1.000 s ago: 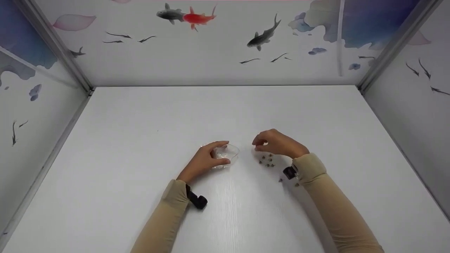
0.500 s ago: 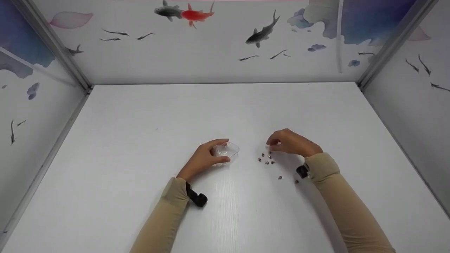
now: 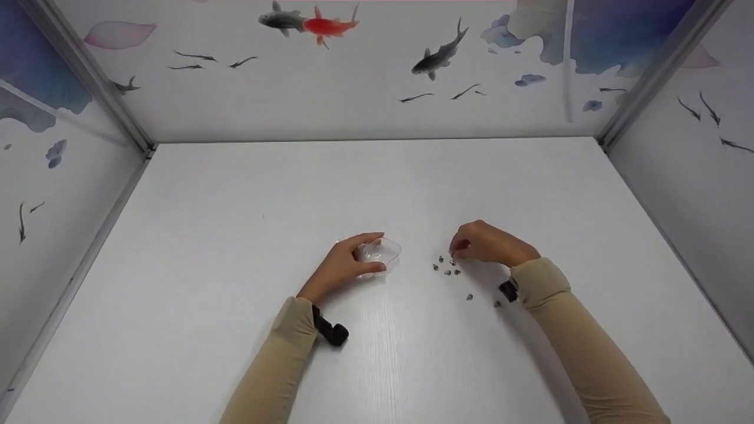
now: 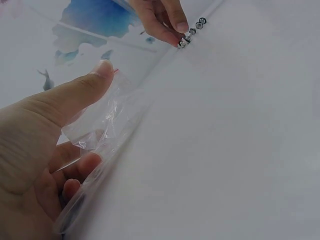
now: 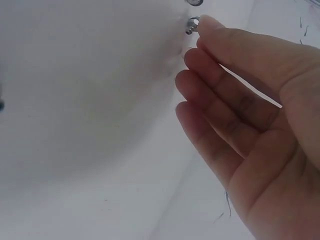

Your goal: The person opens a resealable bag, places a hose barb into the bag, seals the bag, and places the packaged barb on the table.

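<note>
A clear plastic bag point(image 3: 380, 251) is in my left hand point(image 3: 341, 265), its mouth spread to the right between thumb and fingers. The left wrist view shows the crinkled bag point(image 4: 107, 122) inside the curve of the hand, with a bit of red at its edge. My right hand point(image 3: 492, 242) is low over a loose group of small metal screws point(image 3: 447, 272). Its thumb and index fingertips pinch at one screw point(image 5: 192, 24) in the right wrist view; that screw seems to be at table level. The left wrist view shows several screws point(image 4: 201, 23) by those fingertips.
Two screws lie apart from the group: one screw point(image 3: 469, 297) and another screw point(image 3: 497, 304) close to the right wrist. The white table point(image 3: 253, 194) ends at a printed back wall point(image 3: 353, 112), with side walls left and right.
My right hand moved right from beside the group, then came down until its fingertips met a screw. The left hand with the bag has stayed in place.
</note>
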Motion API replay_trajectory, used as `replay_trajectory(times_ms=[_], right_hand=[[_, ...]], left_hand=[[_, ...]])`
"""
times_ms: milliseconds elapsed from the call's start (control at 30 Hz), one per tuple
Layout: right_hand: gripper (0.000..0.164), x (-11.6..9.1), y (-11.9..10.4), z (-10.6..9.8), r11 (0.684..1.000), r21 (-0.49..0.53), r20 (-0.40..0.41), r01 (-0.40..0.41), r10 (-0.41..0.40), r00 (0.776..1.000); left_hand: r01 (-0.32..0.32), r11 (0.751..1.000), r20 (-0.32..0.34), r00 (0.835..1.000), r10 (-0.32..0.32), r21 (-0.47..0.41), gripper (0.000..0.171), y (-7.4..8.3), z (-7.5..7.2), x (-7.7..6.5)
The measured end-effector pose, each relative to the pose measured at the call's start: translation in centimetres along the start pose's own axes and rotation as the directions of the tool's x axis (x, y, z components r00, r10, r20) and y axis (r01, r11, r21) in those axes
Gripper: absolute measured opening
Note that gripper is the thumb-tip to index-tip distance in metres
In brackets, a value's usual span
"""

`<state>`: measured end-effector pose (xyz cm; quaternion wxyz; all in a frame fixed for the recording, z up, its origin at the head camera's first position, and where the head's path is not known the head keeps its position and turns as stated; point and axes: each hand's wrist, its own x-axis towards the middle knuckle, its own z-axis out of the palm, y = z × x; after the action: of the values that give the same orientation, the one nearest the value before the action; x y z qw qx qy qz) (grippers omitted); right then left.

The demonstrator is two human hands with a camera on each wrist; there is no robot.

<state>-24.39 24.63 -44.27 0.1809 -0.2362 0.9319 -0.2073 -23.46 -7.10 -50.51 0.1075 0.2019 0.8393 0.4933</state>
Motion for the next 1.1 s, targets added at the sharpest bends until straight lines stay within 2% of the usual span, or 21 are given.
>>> replay_trajectory(times_ms=[233,433,933,1100], right_hand=[[0.013,-0.1,0.5,0.8,0.998,-0.016,-0.030,0.066,-0.067,0.997],[0.013,0.0,0.5,1.1,0.996,-0.027,-0.066,0.090,-0.092,0.994],[0.012,0.1,0.2,1.4,0.993,-0.105,-0.068,0.047,-0.054,0.996],[0.011,0.1,0.4,1.4,0.987,-0.128,-0.071,0.094,-0.103,0.992]], left_hand=[[0.017,1.000,0.011,1.000,-0.017,0.000,0.069,-0.4,0.0,-0.2],[-0.004,1.000,0.006,1.000,0.004,0.012,0.070,-0.5,-0.1,0.0],[-0.009,1.000,0.001,1.000,0.009,0.006,0.069,-0.3,0.0,0.0],[-0.017,1.000,0.009,1.000,0.017,0.011,0.070,-0.4,0.0,0.1]])
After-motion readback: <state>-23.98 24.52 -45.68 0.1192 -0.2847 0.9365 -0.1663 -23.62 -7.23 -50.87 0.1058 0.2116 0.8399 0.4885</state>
